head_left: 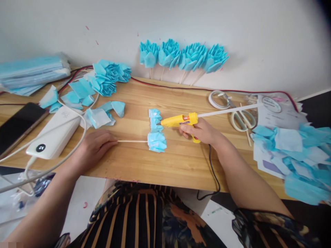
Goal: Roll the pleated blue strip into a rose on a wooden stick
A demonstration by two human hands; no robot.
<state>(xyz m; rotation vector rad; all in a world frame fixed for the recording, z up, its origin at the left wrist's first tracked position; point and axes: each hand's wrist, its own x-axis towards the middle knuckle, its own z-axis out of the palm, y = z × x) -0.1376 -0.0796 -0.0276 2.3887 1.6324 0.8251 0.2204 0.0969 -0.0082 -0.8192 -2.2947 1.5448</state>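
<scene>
My right hand (198, 131) is wrapped round a yellow glue gun (178, 120), with a long white glue stick (227, 110) jutting from its back. The gun's nozzle points left and meets the edge of a pleated blue strip (155, 119) lying on the table. Between the fingertips of my left hand (97, 146) is the end of a thin pale stick (131, 141). At the stick's other end sits a blue gathered piece (157, 142), just below the strip and touching it. Whether glue is coming out cannot be made out.
Several blue flowers on sticks (193, 57) lean against the wall. More flowers (106, 77), loose blue scraps (100, 115), a white power bank (55, 132) and a phone (22, 125) lie left. Scissors (241, 119), tape (218, 100) and a blue petal pile (305, 151) are right.
</scene>
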